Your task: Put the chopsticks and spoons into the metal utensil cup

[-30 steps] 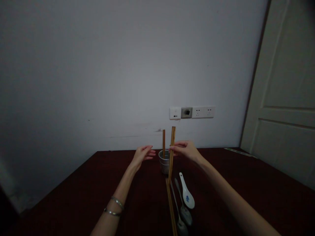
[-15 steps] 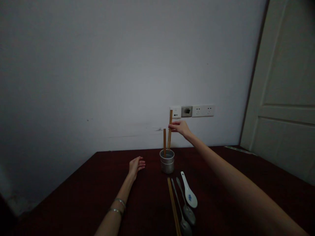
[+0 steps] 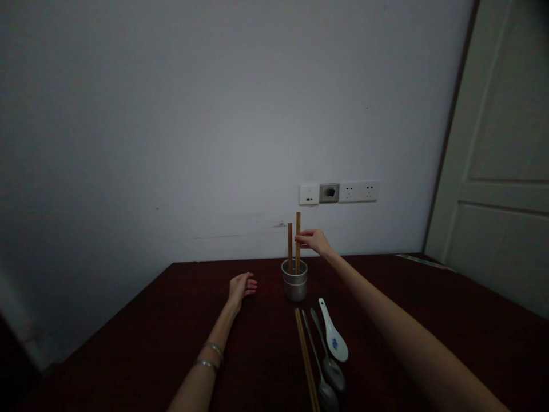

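Note:
A small metal cup (image 3: 294, 281) stands on the dark red table (image 3: 386, 320) near the wall. Two wooden chopsticks stand upright in it. My right hand (image 3: 314, 240) pinches the taller chopstick (image 3: 297, 237) near its top; the shorter chopstick (image 3: 290, 245) stands free beside it. To the left of the cup, my left hand (image 3: 241, 285) rests on the table, fingers loosely curled, holding nothing. Two bracelets sit on my left wrist.
In front of the cup lie more wooden chopsticks (image 3: 306, 359), two metal spoons (image 3: 322, 366) and a white ceramic spoon (image 3: 332, 339) with a blue mark. Wall sockets (image 3: 338, 193) are above the cup. A door (image 3: 501, 189) stands at the right.
My right hand lifted a chopstick off the table, raised it over the cup and lowered it in. My left hand dropped from beside the cup onto the table.

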Available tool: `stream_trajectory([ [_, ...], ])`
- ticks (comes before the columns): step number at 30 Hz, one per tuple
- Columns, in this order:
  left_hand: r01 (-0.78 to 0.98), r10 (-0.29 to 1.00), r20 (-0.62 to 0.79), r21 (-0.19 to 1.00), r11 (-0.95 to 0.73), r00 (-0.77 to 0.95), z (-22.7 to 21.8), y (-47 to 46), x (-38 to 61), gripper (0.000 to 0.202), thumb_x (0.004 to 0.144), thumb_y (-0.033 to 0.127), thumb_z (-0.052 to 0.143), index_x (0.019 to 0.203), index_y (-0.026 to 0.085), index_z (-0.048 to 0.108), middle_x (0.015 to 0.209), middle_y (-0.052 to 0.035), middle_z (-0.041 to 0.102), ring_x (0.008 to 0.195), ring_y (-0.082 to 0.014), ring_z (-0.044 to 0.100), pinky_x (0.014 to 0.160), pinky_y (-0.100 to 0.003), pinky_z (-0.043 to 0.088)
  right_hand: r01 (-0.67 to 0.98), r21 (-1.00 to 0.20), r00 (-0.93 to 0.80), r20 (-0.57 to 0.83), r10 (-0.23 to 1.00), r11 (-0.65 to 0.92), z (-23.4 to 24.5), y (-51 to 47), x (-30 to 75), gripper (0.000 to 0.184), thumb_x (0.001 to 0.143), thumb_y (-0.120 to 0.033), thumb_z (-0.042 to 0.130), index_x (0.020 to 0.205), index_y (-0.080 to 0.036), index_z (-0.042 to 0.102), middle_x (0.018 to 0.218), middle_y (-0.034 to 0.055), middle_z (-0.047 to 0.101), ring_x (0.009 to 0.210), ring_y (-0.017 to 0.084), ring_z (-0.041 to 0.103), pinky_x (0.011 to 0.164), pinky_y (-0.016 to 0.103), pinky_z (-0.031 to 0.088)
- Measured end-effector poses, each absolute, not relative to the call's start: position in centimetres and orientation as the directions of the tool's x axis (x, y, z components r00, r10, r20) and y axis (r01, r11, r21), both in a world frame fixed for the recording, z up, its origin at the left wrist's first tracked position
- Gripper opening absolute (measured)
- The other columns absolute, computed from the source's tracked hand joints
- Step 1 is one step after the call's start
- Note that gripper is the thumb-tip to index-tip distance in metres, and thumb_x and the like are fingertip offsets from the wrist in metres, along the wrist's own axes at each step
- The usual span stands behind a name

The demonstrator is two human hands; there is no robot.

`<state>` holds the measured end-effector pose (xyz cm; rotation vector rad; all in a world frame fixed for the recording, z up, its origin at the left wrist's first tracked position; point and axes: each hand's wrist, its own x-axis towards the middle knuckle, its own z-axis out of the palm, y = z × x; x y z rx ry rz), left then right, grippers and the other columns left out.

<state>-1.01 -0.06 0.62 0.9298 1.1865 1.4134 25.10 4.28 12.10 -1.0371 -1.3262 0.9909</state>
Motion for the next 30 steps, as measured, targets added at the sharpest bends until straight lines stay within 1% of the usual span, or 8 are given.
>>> stream_trajectory([
  [7,-0.213,0.984,-0.054,0.977,0.016,-0.172,0.4,0.2,-1.1,0.014,0.079,0.022,0.05,0.078,0.01,0.057,0.055,-0.0049,0.062,0.043,-0.0114,0.057,0.043,-0.021,0.046,0.046,-0.974,-0.004,0.222,0.975,0.222,10.0,4.5,25.0,0.009,0.059,-0.017,0.071,0.06,-0.011,0.065,0.058,0.0029,0.065,0.052,0.011,0.059,0.053,0.021,0.051],
  [12,-0.216,0.985,-0.045,0.976,0.008,-0.166,0.0,0.4,-1.3,0.014,0.077,0.023,0.052,0.078,0.01,0.057,0.055,-0.0052,0.062,0.044,-0.0118,0.058,0.044,-0.021,0.047,0.095,-0.972,-0.014,0.214,0.977,0.214,9.0,4.9,25.2,0.011,0.057,-0.02,0.072,0.058,-0.011,0.065,0.048,0.0001,0.061,0.044,0.007,0.052,0.044,0.017,0.042],
  [16,-0.21,0.985,-0.042,0.978,0.006,-0.167,-0.1,0.5,-1.3,0.014,0.078,0.022,0.051,0.078,0.01,0.057,0.055,-0.005,0.062,0.044,-0.0114,0.058,0.044,-0.021,0.047,0.121,-0.967,-0.032,0.22,0.975,0.223,8.7,4.7,25.2,0.017,0.055,-0.024,0.073,0.06,-0.011,0.066,0.047,-0.0008,0.059,0.041,0.007,0.048,0.04,0.017,0.037],
  [23,-0.2,0.985,-0.041,0.98,0.007,-0.165,0.0,0.5,-1.3,0.013,0.079,0.021,0.049,0.078,0.011,0.057,0.056,-0.0044,0.062,0.045,-0.0115,0.058,0.044,-0.021,0.047,0.128,-0.966,-0.033,0.224,0.974,0.226,8.5,4.9,24.9,0.017,0.056,-0.025,0.073,0.063,-0.011,0.067,0.051,0.001,0.062,0.045,0.008,0.052,0.044,0.018,0.04],
  [30,-0.188,0.988,-0.031,0.982,0.002,-0.151,-0.1,0.5,-1.3,0.012,0.077,0.019,0.049,0.081,0.01,0.057,0.057,-0.0046,0.062,0.045,-0.0116,0.058,0.044,-0.021,0.047,0.114,-0.97,-0.044,0.21,0.977,0.214,8.3,5.3,24.7,0.012,0.058,-0.02,0.072,0.063,-0.011,0.066,0.052,0.0011,0.063,0.044,0.008,0.053,0.046,0.019,0.042],
])
